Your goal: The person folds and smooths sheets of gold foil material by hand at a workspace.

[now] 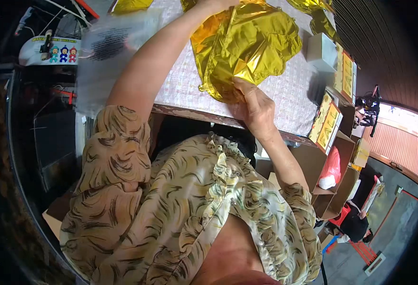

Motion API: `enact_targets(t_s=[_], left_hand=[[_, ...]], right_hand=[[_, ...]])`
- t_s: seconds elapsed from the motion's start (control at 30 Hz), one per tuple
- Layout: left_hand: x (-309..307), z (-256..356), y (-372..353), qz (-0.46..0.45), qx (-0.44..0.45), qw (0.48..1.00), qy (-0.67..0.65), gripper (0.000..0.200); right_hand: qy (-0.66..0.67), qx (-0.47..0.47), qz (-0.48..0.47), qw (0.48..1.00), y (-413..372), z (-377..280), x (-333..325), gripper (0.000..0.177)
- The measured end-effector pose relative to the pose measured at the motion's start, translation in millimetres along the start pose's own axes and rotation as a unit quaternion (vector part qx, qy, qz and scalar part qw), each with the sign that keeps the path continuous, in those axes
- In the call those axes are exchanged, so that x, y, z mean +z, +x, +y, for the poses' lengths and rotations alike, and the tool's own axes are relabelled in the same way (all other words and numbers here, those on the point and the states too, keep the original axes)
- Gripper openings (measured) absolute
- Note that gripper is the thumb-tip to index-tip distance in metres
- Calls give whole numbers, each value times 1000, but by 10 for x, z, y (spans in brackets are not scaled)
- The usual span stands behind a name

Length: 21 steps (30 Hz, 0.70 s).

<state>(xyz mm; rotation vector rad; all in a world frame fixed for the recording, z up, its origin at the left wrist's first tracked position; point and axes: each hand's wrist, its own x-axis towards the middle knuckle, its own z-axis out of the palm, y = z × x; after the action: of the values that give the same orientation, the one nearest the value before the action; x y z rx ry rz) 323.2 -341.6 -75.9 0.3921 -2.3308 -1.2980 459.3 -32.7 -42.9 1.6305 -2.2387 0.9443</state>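
A crinkled, shiny gold foil balloon (261, 40), flat and deflated, lies across the near part of the cloth-covered table (183, 80). My right hand (258, 107) pinches its near edge between thumb and fingers, close to the table's front edge. At the top of the view, my left hand (216, 4) is closed on the far part of the same foil, with its fingers partly cut off by the frame. More gold foil (132, 4) lies at the far left of the table, and another gold piece (325, 23) at the far right.
Clear plastic bags (116, 61) with printed text hang over the table's left side. A white box (321, 52) and yellow-labelled cartons (326, 122) stand at the right. Beyond them are a red bag (330, 168) in an open carton and a person (354, 223) farther off.
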Motion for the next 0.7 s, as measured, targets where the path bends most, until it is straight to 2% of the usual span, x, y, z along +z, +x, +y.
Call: enact_targets(t_s=[0.03,0.13,0.17,0.2,0.27,0.3,0.37,0.4,0.47,0.53,0.6,0.63,0.7], left_hand=[[6,-103,15,68,107,989,77,17],[-238,-135,-152,43,128,987,89,11],[-303,-87,-299,46,124,979,154,10],[-313,-90,-394,45,123,979,154,10],[-258,-211,-533,92,224,963,121,11],[-248,-263,-558,92,222,963,120,11],[-234,-338,-571,5,190,975,119,18],[-218,-365,-579,8,191,974,118,18],[-206,-377,-604,13,250,951,180,17],[-132,-328,-660,25,237,959,153,11],[-103,-231,-746,8,187,966,177,13],[-86,-232,-778,15,182,964,194,10],[-89,-247,-773,20,181,965,190,11]], right_hand=[[-3,7,-2,1000,1,14,0,43],[-7,-11,19,1000,28,100,53,44],[13,-20,25,999,53,109,56,41],[13,-19,25,999,70,117,51,41],[11,-51,-6,999,84,130,40,41],[10,-51,-8,999,73,129,64,41],[22,-59,3,998,43,123,132,43],[19,-61,2,998,38,114,143,43],[5,-61,-16,998,35,77,140,44],[1,-55,-39,998,55,-11,92,43],[18,-9,-51,998,121,-155,8,53],[35,-11,-71,997,133,-188,-41,71],[105,-25,-76,991,214,-146,-127,73]])
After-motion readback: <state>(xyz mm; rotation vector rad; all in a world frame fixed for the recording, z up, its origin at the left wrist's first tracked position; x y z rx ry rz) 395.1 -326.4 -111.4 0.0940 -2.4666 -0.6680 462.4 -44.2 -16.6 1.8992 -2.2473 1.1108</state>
